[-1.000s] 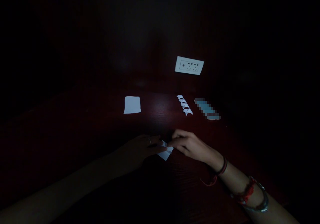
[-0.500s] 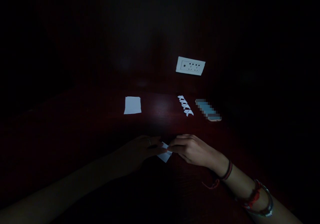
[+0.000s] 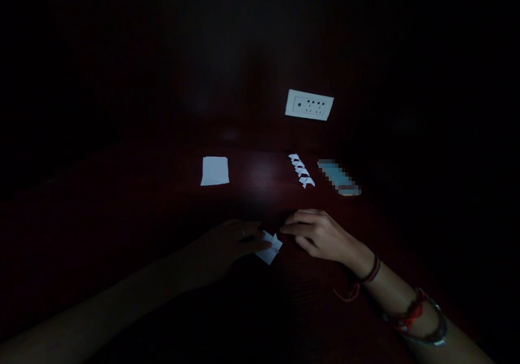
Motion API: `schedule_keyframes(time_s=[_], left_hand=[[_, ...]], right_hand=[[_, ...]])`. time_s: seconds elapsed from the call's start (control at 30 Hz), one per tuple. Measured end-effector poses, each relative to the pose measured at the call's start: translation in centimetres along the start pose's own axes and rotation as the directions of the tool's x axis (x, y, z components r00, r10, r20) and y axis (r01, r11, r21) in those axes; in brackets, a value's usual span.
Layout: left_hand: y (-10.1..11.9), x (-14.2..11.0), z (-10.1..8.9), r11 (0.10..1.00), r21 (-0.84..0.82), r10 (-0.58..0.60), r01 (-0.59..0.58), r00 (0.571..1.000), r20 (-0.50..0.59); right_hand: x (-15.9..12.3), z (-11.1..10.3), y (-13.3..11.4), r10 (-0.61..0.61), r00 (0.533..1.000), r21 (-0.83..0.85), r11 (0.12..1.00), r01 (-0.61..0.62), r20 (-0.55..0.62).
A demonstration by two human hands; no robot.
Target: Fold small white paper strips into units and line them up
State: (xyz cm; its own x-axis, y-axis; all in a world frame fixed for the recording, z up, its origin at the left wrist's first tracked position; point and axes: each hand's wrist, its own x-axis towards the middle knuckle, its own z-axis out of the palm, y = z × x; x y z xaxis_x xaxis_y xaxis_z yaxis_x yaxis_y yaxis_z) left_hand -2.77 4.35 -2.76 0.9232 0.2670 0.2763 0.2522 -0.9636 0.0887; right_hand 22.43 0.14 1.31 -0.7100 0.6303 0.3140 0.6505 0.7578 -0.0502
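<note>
A small sheet of white paper [image 3: 268, 255] with creases lies on the dark red table in front of me, one little flap standing up at its right side. My left hand [image 3: 233, 240], a ring on one finger, is in deep shadow; its thumb rests across the paper while the other fingers sit at the far left edge, gripping it. Just right of the paper, my right hand [image 3: 319, 235] hovers with bent fingers, thumb apart from the index finger. Nothing shows in it, and it does not touch the paper.
A stack of white paper squares [image 3: 215, 171] lies farther back on the left. Several folded white paper pieces [image 3: 301, 170] form a slanting row at the back right. Beside them is a phone [image 3: 339, 178] with a blurred screen. On the wall behind sits a white power socket [image 3: 309, 105].
My right hand came down to pinch the paper's right side, then let go and drew back up and right. The flap now stands up. My left hand has barely moved.
</note>
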Motion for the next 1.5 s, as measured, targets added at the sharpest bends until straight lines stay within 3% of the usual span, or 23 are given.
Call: schedule_keyframes(time_s=[0.27,0.53,0.73,0.93,1.13,1.3,1.43,1.5], left_hand=[[0.4,0.3,-0.6,0.999,0.018,-0.030,0.029,0.997,0.066],[0.2,0.4,-0.4,1.000,-0.008,0.010,-0.010,1.000,0.008],[1.0,0.1,-0.4,0.998,0.055,-0.022,0.022,1.000,0.005],[1.6,-0.3,-0.2,0.995,0.058,-0.079,0.084,0.993,-0.087],[1.0,-0.2,0.4,0.996,0.067,-0.049,0.055,0.995,-0.092],[1.2,0.2,0.9,0.992,-0.023,-0.127,0.125,0.979,-0.159],[1.5,0.6,0.9,0.966,-0.092,-0.258,0.243,0.943,-0.212],[1.5,0.6,0.5,0.972,-0.087,-0.232,0.220,0.954,-0.187]], right_hand=[[0.5,0.3,-0.5,-0.132,0.984,0.041,0.991,0.128,0.118],[0.5,0.2,-0.5,-0.105,0.988,0.007,0.994,0.105,0.111],[0.1,0.4,-0.2,-0.024,1.000,-0.085,0.996,0.025,0.014],[0.2,0.3,-0.3,0.028,0.998,0.000,1.000,-0.028,-0.047],[0.1,-0.1,-0.6,0.016,0.999,0.022,1.000,-0.017,0.036],[0.1,-0.2,-0.4,0.020,0.994,-0.017,1.000,-0.019,0.106],[0.1,-0.1,-0.3,0.018,0.995,-0.057,0.998,-0.012,0.101],[0.1,-0.1,-0.3,0.024,0.995,-0.067,0.998,-0.018,0.101]])
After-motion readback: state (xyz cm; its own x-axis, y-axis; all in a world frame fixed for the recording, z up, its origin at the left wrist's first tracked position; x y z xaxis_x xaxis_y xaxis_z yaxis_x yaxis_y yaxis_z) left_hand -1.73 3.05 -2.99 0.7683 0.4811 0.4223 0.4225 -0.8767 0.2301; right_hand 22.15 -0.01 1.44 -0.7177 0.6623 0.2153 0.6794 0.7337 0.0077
